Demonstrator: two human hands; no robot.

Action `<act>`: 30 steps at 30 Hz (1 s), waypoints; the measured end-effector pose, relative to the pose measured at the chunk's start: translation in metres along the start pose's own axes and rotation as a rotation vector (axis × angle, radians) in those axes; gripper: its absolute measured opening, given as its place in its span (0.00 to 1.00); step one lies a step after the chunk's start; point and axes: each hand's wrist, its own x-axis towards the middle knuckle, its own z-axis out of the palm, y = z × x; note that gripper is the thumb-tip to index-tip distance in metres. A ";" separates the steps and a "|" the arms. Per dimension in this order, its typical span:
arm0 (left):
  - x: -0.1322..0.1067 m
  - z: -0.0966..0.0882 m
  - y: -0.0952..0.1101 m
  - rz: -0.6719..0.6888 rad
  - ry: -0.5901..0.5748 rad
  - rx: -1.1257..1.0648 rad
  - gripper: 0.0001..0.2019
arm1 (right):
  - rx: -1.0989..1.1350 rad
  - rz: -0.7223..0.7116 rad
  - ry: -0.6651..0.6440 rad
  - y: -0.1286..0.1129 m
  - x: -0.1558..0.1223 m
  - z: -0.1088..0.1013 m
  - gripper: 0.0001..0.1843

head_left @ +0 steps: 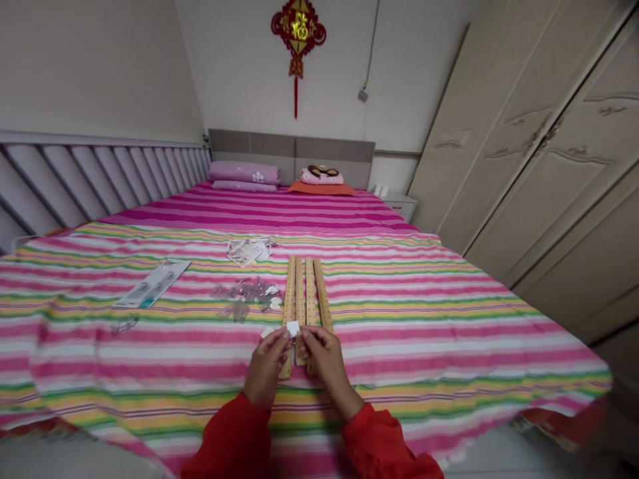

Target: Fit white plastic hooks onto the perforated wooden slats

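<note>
My left hand [265,368] and my right hand [327,364], both in red sleeves, meet over the near end of several wooden slats [304,293] with rows of holes, lying side by side on the striped bedspread [424,313]. Between the fingertips of both hands is a small white piece [292,328], pinched from each side. Another small white scrap [267,332] lies just left of it on the cover.
Clear plastic bags with small parts [249,296] lie left of the slats, more packets [248,251] farther back, and a printed sheet [154,284] at the left. Pillows [244,175] rest at the headboard. A wardrobe [544,153] fills the right side.
</note>
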 end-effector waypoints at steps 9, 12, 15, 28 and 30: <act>-0.004 0.044 0.000 0.102 -0.101 0.156 0.24 | 0.029 0.023 0.066 -0.027 0.003 -0.039 0.15; -0.002 0.054 0.000 0.117 -0.126 0.175 0.24 | 0.041 0.057 0.076 -0.029 0.005 -0.047 0.16; 0.001 0.059 -0.009 0.122 -0.145 0.204 0.24 | 0.061 0.098 0.100 -0.026 0.003 -0.054 0.18; 0.005 0.053 -0.039 0.400 -0.232 0.821 0.15 | 0.051 0.178 0.193 -0.002 0.002 -0.071 0.15; 0.005 0.052 -0.040 0.458 -0.240 0.993 0.16 | 0.042 0.191 0.197 0.000 0.002 -0.071 0.15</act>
